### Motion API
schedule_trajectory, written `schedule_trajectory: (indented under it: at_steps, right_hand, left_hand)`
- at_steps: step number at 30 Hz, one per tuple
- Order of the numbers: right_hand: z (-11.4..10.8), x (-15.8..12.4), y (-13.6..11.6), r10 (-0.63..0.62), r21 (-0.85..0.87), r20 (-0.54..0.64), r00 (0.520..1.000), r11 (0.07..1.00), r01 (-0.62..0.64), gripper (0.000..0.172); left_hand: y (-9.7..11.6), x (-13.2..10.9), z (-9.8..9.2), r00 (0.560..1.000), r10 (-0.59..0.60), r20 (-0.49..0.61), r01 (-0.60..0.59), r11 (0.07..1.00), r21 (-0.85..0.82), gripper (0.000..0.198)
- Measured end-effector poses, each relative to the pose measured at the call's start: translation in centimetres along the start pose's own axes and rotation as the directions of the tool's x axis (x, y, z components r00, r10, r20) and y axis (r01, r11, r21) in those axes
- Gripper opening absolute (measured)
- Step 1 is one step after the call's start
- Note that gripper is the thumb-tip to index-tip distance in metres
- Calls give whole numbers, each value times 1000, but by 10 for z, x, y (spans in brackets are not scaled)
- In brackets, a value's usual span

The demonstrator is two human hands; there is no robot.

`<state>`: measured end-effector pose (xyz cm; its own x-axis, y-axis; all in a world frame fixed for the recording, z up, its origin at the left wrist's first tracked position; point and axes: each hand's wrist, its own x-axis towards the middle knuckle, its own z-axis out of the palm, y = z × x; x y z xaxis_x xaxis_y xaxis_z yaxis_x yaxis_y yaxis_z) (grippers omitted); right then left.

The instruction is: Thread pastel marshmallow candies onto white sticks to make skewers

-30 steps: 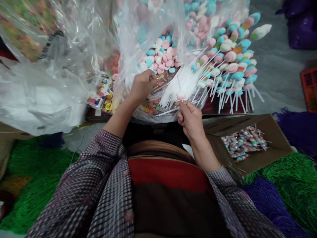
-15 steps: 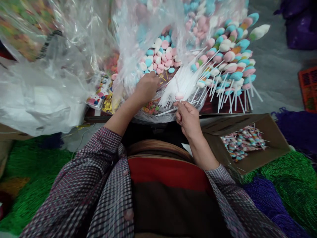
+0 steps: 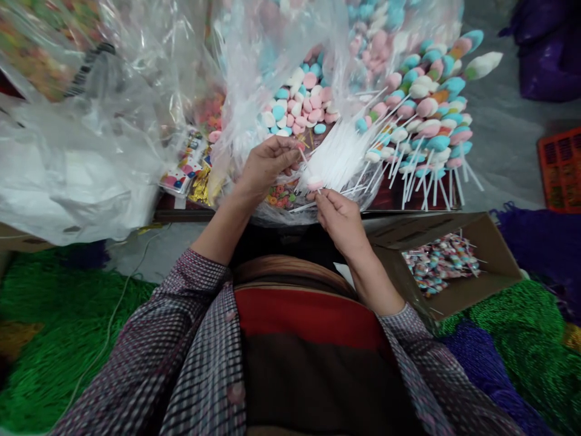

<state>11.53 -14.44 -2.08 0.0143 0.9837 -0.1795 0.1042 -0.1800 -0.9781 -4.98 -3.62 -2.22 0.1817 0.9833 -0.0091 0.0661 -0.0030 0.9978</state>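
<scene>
My right hand (image 3: 339, 219) pinches a white lollipop stick low down, with a pink-and-white marshmallow (image 3: 315, 183) threaded on it just above the fingers. The stick's upper end leans toward my left hand (image 3: 269, 166), whose fingers are closed on a small reddish gummy candy (image 3: 298, 146) at the tip. Fingers partly hide this candy, so its full shape does not show. Beside both hands lies a pile of bare white sticks (image 3: 338, 151). Loose pink, white and blue marshmallows (image 3: 308, 103) spill from a clear bag just beyond. Below my left hand are small gummy rings (image 3: 279, 197).
Marshmallow skewers (image 3: 431, 115) are heaped at the table's right end. A cardboard box (image 3: 499, 254) of wrapped skewers stands lower right. White plastic bags (image 3: 82, 175) cover the left side, near printed packets (image 3: 181, 166) and gold ties (image 3: 202, 186). An orange crate (image 3: 560, 169) sits far right.
My left hand has come up from the table with a reddish gummy candy and met the stick's tip. My right hand has shifted slightly left, tilting the stick toward it.
</scene>
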Motion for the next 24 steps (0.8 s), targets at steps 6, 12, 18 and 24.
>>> schedule_trajectory:
  at_steps: [6,12,18,24]
  right_hand:
    - [1,-4,-7,37,35,-17,999,999,-37,32]
    - [5,-3,-11,55,128,-11,998,990,-53,38]
    - [12,8,-7,22,146,-56,998,989,-14,44]
    - [7,8,-14,50,235,-9,999,971,-47,42]
  left_hand:
    - [-8,-5,3,977,198,-72,-187,973,137,11]
    - [-11,-11,7,964,246,-101,-223,955,194,9]
    - [-9,-29,14,942,332,-41,-294,881,369,12]
    - [-19,-21,10,976,164,-140,-154,985,82,18]
